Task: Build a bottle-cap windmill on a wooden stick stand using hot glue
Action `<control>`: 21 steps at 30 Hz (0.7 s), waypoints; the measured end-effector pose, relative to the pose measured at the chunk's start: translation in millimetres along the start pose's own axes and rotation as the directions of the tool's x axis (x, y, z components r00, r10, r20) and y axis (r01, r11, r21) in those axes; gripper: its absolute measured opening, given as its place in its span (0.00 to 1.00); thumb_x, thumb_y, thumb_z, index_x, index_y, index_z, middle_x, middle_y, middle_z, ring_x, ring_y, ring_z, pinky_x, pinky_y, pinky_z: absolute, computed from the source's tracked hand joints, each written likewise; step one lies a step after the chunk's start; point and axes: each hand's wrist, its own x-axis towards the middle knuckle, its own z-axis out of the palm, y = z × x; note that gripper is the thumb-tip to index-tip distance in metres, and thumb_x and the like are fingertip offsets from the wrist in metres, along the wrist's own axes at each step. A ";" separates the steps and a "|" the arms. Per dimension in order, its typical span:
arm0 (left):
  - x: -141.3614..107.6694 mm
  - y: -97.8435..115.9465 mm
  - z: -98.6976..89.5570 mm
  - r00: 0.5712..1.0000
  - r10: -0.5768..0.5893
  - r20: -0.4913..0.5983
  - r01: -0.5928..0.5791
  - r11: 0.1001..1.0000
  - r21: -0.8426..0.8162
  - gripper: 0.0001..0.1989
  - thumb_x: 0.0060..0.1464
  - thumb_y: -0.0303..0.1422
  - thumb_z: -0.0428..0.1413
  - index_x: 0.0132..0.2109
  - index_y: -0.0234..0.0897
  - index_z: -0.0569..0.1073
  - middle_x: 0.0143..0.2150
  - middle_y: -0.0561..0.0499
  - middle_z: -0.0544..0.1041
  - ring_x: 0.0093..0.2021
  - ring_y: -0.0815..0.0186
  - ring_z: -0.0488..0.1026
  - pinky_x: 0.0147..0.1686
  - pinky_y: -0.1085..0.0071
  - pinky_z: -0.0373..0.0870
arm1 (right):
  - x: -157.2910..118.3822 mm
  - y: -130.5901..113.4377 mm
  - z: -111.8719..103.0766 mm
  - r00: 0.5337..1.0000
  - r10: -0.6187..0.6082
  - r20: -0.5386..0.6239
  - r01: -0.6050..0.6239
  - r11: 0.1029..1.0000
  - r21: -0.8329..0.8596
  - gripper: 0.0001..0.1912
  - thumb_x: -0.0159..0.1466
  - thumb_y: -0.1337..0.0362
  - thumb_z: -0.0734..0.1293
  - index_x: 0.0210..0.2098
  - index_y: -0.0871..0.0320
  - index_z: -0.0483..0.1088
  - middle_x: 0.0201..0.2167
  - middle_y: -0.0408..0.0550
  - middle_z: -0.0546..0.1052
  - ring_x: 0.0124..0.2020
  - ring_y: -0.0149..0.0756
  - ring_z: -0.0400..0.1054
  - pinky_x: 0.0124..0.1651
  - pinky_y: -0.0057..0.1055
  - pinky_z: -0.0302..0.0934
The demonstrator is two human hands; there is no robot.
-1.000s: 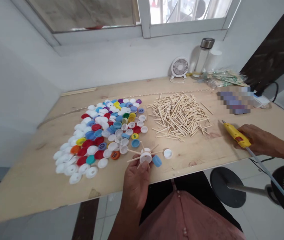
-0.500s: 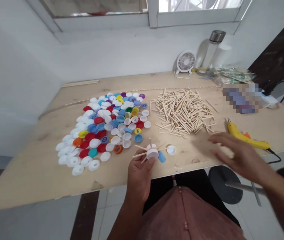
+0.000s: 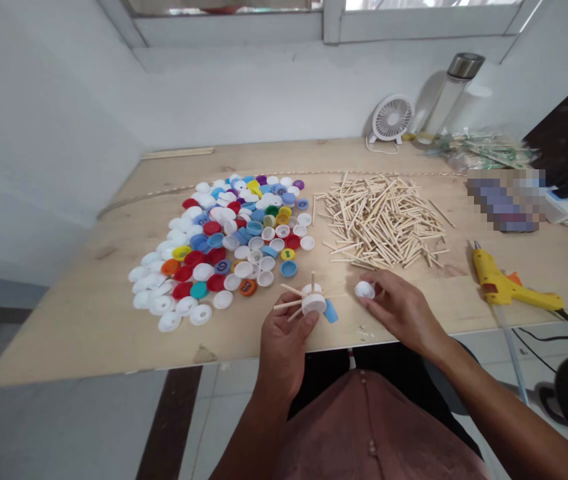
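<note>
White cap with sticks (image 3: 313,304) sits pinched in the left hand (image 3: 284,343), just above the near edge of the wooden table (image 3: 89,313); thin sticks jut out from it in several directions, and how they are fixed to the cap is hard to make out. Blue cap (image 3: 331,311) touches this piece on its right side, partly hidden behind it. Left hand: fingers curled, thumb and fingertips closed on the cap's rim. Right hand (image 3: 399,310): partly closed, fingertips on a small white cap (image 3: 365,289) lying on the table; whether it is lifted cannot be told. Beyond the left hand, a spread of coloured bottle caps (image 3: 229,247). Beyond the right hand, a pile of wooden sticks (image 3: 381,220). Right of the right hand, well apart, a yellow glue gun (image 3: 501,287) lies on the table, its cord running off the edge. Far side: small white fan (image 3: 392,119), bottle (image 3: 451,90).
</note>
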 end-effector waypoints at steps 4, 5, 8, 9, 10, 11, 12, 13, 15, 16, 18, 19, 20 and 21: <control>-0.1 -1.3 2.2 1.000 -0.017 0.003 0.017 1.000 0.021 0.17 0.37 0.31 0.69 0.37 0.37 0.76 0.37 0.50 0.79 0.38 0.67 0.76 0.41 0.72 0.71 | 1.1 -4.4 -14.1 0.990 0.132 0.038 -0.138 0.954 0.267 0.12 0.63 0.58 0.66 0.43 0.56 0.70 0.31 0.45 0.75 0.29 0.32 0.67 0.32 0.28 0.65; -0.3 -1.6 2.9 1.000 -0.023 0.002 0.023 0.999 0.025 0.18 0.36 0.32 0.70 0.38 0.37 0.76 0.37 0.49 0.80 0.38 0.66 0.76 0.41 0.72 0.71 | 1.9 -6.1 -15.9 0.990 0.133 0.055 -0.143 0.943 0.301 0.11 0.63 0.58 0.67 0.42 0.56 0.70 0.31 0.45 0.74 0.29 0.32 0.67 0.33 0.28 0.64; -1.1 -2.3 5.3 0.999 -0.036 0.009 0.036 0.999 0.033 0.18 0.36 0.32 0.70 0.37 0.37 0.76 0.36 0.49 0.80 0.37 0.67 0.75 0.40 0.72 0.71 | 4.7 -10.3 -16.7 0.991 0.107 0.076 -0.128 0.922 0.365 0.10 0.62 0.59 0.67 0.41 0.56 0.72 0.34 0.46 0.75 0.32 0.32 0.67 0.35 0.29 0.64; -1.5 -2.5 5.9 0.999 -0.034 0.014 0.033 0.999 0.033 0.17 0.37 0.32 0.70 0.37 0.37 0.76 0.36 0.50 0.79 0.37 0.67 0.75 0.40 0.72 0.71 | 5.5 -11.2 -16.0 0.992 0.097 0.077 -0.119 0.918 0.379 0.09 0.62 0.59 0.68 0.41 0.56 0.72 0.36 0.46 0.76 0.33 0.32 0.67 0.36 0.29 0.64; -1.8 -2.6 6.5 0.999 -0.032 0.018 0.031 0.999 0.032 0.16 0.37 0.32 0.70 0.36 0.36 0.77 0.36 0.50 0.79 0.37 0.68 0.75 0.40 0.73 0.71 | 6.2 -11.9 -15.1 0.993 0.088 0.075 -0.111 0.914 0.390 0.09 0.62 0.60 0.68 0.40 0.56 0.72 0.37 0.46 0.76 0.34 0.32 0.67 0.37 0.29 0.64; -2.2 -2.6 7.0 0.999 -0.031 0.018 0.031 0.999 0.031 0.16 0.36 0.31 0.70 0.35 0.36 0.77 0.36 0.51 0.79 0.37 0.68 0.75 0.40 0.73 0.71 | 6.8 -12.3 -14.3 0.994 0.081 0.074 -0.103 0.912 0.396 0.08 0.62 0.60 0.68 0.40 0.55 0.72 0.38 0.46 0.76 0.35 0.32 0.67 0.38 0.29 0.63; -2.5 -2.5 7.5 0.999 -0.033 0.016 0.033 0.999 0.030 0.16 0.36 0.31 0.70 0.35 0.36 0.77 0.37 0.51 0.79 0.37 0.68 0.75 0.40 0.73 0.71 | 7.3 -12.7 -13.6 0.995 0.072 0.073 -0.096 0.912 0.399 0.08 0.62 0.60 0.68 0.40 0.55 0.72 0.38 0.46 0.76 0.36 0.32 0.67 0.39 0.29 0.63; -2.7 -2.5 7.8 0.999 -0.037 0.014 0.036 0.999 0.030 0.16 0.36 0.31 0.70 0.35 0.36 0.77 0.37 0.51 0.78 0.38 0.67 0.75 0.41 0.73 0.71 | 7.8 -13.0 -13.2 0.995 0.064 0.074 -0.088 0.912 0.400 0.08 0.62 0.60 0.68 0.40 0.55 0.72 0.38 0.46 0.76 0.37 0.32 0.67 0.39 0.29 0.63; -2.9 -2.3 8.2 0.999 -0.044 0.011 0.044 0.998 0.036 0.16 0.36 0.31 0.70 0.35 0.36 0.77 0.37 0.51 0.78 0.38 0.67 0.75 0.41 0.72 0.70 | 8.7 -13.4 -13.2 0.996 0.041 0.080 -0.070 0.913 0.401 0.08 0.62 0.61 0.68 0.40 0.55 0.72 0.38 0.45 0.76 0.37 0.31 0.67 0.41 0.29 0.63; -2.9 -2.3 8.3 0.999 -0.046 0.011 0.046 0.998 0.039 0.16 0.36 0.31 0.70 0.36 0.36 0.77 0.37 0.51 0.78 0.38 0.67 0.75 0.41 0.72 0.70 | 9.3 -13.7 -13.4 0.996 0.028 0.082 -0.059 0.914 0.402 0.08 0.62 0.61 0.68 0.40 0.55 0.72 0.38 0.45 0.76 0.37 0.31 0.68 0.41 0.29 0.63; -2.6 -2.3 8.5 0.999 -0.044 0.010 0.044 0.998 0.044 0.17 0.35 0.31 0.70 0.36 0.36 0.77 0.36 0.51 0.79 0.37 0.67 0.75 0.40 0.72 0.70 | 10.4 -14.3 -14.1 0.997 0.004 0.083 -0.038 0.915 0.402 0.08 0.62 0.61 0.68 0.41 0.55 0.72 0.39 0.46 0.76 0.38 0.32 0.68 0.42 0.29 0.63; -2.4 -2.4 8.5 0.999 -0.047 0.009 0.046 0.998 0.048 0.17 0.35 0.31 0.70 0.36 0.36 0.77 0.36 0.51 0.79 0.37 0.67 0.75 0.40 0.72 0.70 | 10.9 -14.8 -14.4 0.997 -0.004 0.083 -0.030 0.915 0.402 0.08 0.63 0.61 0.67 0.41 0.55 0.72 0.39 0.47 0.76 0.39 0.32 0.69 0.42 0.30 0.63; -2.3 -2.5 8.6 0.999 -0.052 0.008 0.052 0.997 0.049 0.17 0.35 0.31 0.70 0.36 0.36 0.76 0.36 0.51 0.79 0.37 0.67 0.75 0.40 0.71 0.70 | 11.3 -15.2 -14.4 0.997 -0.011 0.081 -0.023 0.915 0.403 0.07 0.63 0.61 0.67 0.40 0.55 0.72 0.39 0.47 0.76 0.39 0.33 0.69 0.42 0.31 0.63; -2.1 -2.5 8.7 0.998 -0.059 0.008 0.058 0.997 0.050 0.18 0.35 0.31 0.70 0.36 0.36 0.76 0.36 0.50 0.79 0.36 0.67 0.75 0.40 0.72 0.70 | 11.7 -15.8 -14.3 0.997 -0.015 0.078 -0.018 0.914 0.405 0.07 0.63 0.61 0.67 0.40 0.55 0.72 0.39 0.48 0.76 0.40 0.33 0.70 0.43 0.31 0.64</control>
